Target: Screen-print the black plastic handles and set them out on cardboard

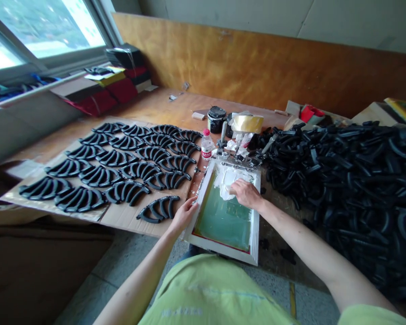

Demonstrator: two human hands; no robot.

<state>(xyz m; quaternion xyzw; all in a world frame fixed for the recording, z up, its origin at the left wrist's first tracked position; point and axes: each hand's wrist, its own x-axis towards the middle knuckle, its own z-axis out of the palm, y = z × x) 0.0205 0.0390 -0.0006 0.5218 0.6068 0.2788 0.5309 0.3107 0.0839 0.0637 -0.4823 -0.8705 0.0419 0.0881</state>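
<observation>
A screen printing frame (255, 234) with a green mesh lies in front of me, tilted slightly in view. White ink (225, 174) is smeared thickly over the far part of the mesh. My right hand (246, 194) is closed over the mesh at the edge of this ink, gripping a small ink-smeared squeegee (228, 191) that its fingers mostly hide. At the frame's left rim, my left hand (185, 214) has its fingers and thumb against the edge. Just left of that hand, curved black plastic parts (159, 210) lie on cardboard.
Rows of curved black parts (98, 174) cover the cardboard at left. A large heap of black parts (352, 176) fills the right side. Behind the frame stand a red-capped bottle (206, 146), a black tub (216, 121) and a roll of yellowish tape (246, 123).
</observation>
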